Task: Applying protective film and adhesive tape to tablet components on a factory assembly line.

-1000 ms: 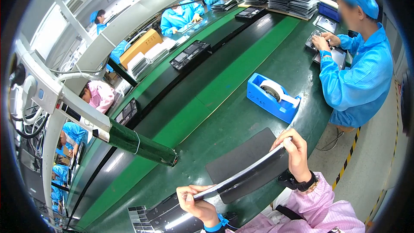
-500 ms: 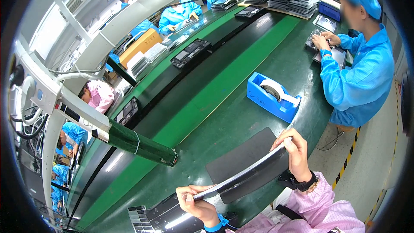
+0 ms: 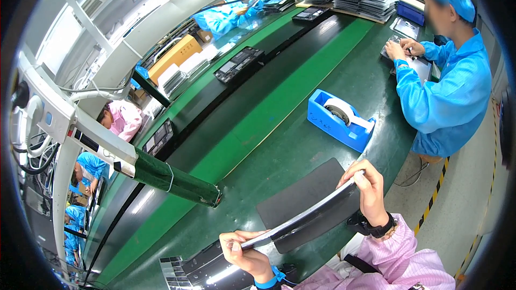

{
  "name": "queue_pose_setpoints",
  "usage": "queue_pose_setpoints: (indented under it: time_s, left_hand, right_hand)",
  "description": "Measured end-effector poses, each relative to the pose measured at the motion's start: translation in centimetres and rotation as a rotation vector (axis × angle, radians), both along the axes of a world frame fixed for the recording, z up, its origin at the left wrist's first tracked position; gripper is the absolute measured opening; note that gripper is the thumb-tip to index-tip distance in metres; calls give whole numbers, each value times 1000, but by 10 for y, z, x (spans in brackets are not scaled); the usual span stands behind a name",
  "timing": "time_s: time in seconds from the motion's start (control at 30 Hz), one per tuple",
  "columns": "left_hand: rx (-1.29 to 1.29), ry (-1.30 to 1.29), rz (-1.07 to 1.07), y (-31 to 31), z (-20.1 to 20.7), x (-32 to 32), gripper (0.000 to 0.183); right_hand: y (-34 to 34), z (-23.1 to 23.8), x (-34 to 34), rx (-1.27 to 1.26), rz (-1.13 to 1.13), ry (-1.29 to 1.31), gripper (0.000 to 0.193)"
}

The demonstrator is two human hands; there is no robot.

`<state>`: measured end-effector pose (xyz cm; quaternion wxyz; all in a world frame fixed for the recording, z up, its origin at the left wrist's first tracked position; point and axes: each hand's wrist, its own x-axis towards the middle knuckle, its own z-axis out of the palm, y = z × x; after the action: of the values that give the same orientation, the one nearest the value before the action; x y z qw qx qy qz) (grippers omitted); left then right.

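Between my hands is a thin, flat panel (image 3: 307, 215), seen nearly edge-on, with a silvery edge and a dark face. Its left end is pinched by my left hand (image 3: 243, 252), fingers closed, a blue band on the wrist. My right hand (image 3: 367, 189) grips the other end, thumb against the edge, and a black band circles that wrist. The panel is tilted, right end farther away, above a dark grey mat (image 3: 301, 190) on the green bench. Close to my left hand lies a dark, flat casing (image 3: 207, 263). What the panel belongs to, I cannot make out.
A blue tape dispenser (image 3: 341, 123) stands beyond the mat. Left of it, a green-wrapped post (image 3: 177, 179) rises from the bench. A conveyor (image 3: 258, 96) carries open device casings (image 3: 239, 65). At right, a co-worker in blue (image 3: 446, 86) handles a device; stacked panels (image 3: 360, 1) sit farther back.
My hands and the panel keep their place. At the far side of the conveyor, co-workers in blue have shifted rightward, and the co-worker at right has moved their hands slightly.
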<state>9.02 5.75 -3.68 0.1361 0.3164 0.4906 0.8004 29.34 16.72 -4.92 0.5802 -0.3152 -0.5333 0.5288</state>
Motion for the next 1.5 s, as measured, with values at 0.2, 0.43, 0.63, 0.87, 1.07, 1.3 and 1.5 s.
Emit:
queue_pose_setpoints:
  time_s: [0.2, 0.43, 0.63, 0.87, 1.07, 1.3, 1.5]
  left_hand:
    - [-48, -10, 48, 4, 7, 7, 28]
    - [2, 3, -7, 0, 0, -1, 33]
    - [-19, 32, -30, -3, -9, -4, 36]
    - [-66, 43, -180, -10, -10, -7, 56]
    - [-13, -17, -145, -7, -16, -9, 47]
    - [-36, 39, -160, -10, -19, -14, 51]
    - [25, 21, -358, -16, -22, -16, 41]
  right_hand:
    - [0, 0, 0, 1, 0, 7, 22]
    - [0, 1, 0, -8, 1, -1, 22]
    - [0, 0, -1, -1, -18, -18, 21]
    - [4, -14, 1, 75, 129, 132, 39]
    - [5, -12, 0, 17, 78, 35, 44]
    - [4, -8, -7, 203, -66, -180, 47]
    - [-46, 59, -37, 993, -242, -956, 17]
